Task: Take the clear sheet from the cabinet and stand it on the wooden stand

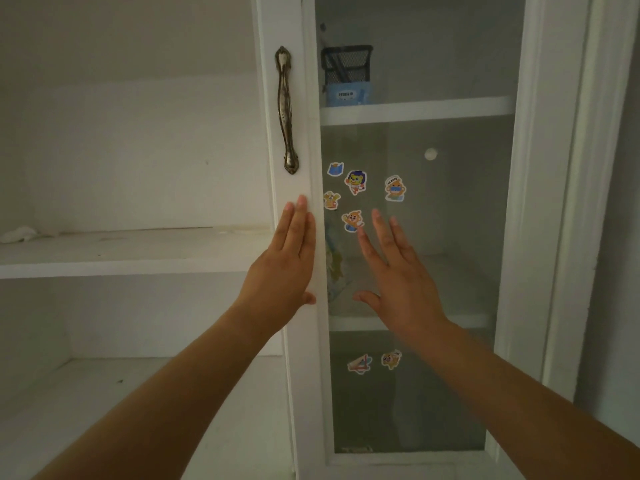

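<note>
**Open hands at the closed cabinet door**

A blurred, faintly printed clear sheet (334,268) seems to stand behind the stickered glass pane (450,220), between both hands. The left hand (289,261) lies flat, straight-fingered, on the white wooden door frame (301,133). The right hand (398,275), fingers spread, holds nothing.

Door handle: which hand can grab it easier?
Probably the left. The left hand lies flat on the white door frame just below the handle, while the right hand is spread in front of the stickered glass, farther from it.
</note>
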### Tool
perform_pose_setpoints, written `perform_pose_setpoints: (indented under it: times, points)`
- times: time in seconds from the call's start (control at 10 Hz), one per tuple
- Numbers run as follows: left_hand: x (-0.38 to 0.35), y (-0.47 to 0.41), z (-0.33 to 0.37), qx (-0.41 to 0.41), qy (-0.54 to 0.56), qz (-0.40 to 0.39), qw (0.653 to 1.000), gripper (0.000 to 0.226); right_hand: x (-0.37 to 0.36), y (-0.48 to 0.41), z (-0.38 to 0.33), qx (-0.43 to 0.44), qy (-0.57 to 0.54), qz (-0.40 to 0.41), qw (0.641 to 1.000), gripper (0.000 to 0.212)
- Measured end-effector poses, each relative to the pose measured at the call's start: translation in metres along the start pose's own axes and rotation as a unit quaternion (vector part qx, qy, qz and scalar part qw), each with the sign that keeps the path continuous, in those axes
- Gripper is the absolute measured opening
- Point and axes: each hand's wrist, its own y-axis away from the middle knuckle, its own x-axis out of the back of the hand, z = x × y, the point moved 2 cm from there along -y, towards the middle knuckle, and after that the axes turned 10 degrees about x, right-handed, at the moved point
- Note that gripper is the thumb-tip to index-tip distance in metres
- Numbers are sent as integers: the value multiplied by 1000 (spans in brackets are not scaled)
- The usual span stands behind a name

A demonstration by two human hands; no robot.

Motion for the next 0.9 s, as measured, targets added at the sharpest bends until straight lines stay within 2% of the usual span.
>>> perform_pose_setpoints:
  times: [0.4,0.7,0.9]
  points:
    - [-8,-4,-3,-5,23,23,999,120,-1,-3,1,-6,-25,-32,999,103]
    - [0,-1,-4,4,-12,22,1000,117,7,-2,0,3,-33,-55,998,97]
    - [18,11,-3,35,56,27,997,98,33,-5,-9,-20,-57,-56,997,77]
